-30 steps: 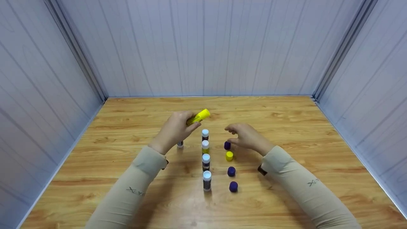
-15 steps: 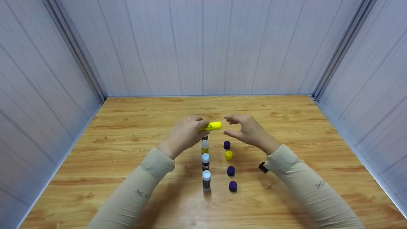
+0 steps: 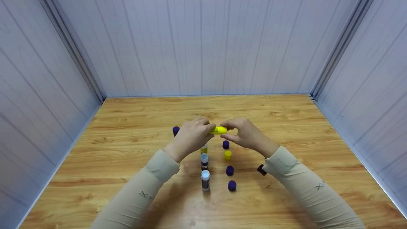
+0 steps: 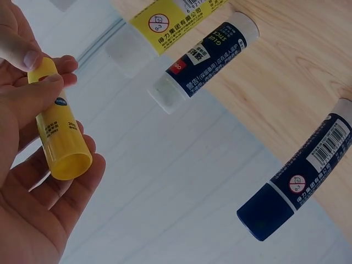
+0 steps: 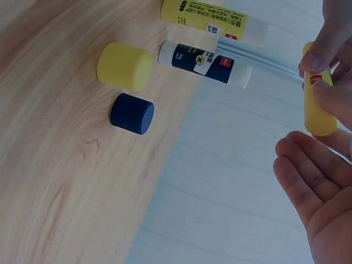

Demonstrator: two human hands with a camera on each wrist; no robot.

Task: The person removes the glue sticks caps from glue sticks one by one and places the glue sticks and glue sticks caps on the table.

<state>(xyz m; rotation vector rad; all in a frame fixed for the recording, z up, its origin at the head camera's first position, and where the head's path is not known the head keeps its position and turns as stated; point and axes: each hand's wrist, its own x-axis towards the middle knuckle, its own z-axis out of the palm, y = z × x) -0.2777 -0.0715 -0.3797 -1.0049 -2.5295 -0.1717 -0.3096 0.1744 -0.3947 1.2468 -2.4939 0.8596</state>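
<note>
My left hand [image 3: 190, 132] grips a yellow glue stick [image 3: 218, 130] by its lower part, held sideways above the table. At its right end my right hand [image 3: 246, 133] pinches the cap between thumb and forefinger. The right wrist view shows that hand's other fingers [image 5: 308, 176] spread below the stick. Beneath the hands stands a row of uncapped glue sticks with pale tops: a yellow one [image 3: 203, 149], partly hidden, and two dark blue ones [image 3: 204, 161]. Left of the row, half behind my left hand, is a capped dark blue glue stick [image 3: 175, 130].
Right of the row, loose caps stand in a line: a yellow cap [image 3: 227, 155] and several dark blue caps [image 3: 230, 170]. The wooden table [image 3: 302, 127] is enclosed by pale panel walls [image 3: 203, 47] at the back and sides.
My left hand has brought the yellow glue stick rightward and turned it level. My right hand has risen from beside the caps and now holds the stick's cap end.
</note>
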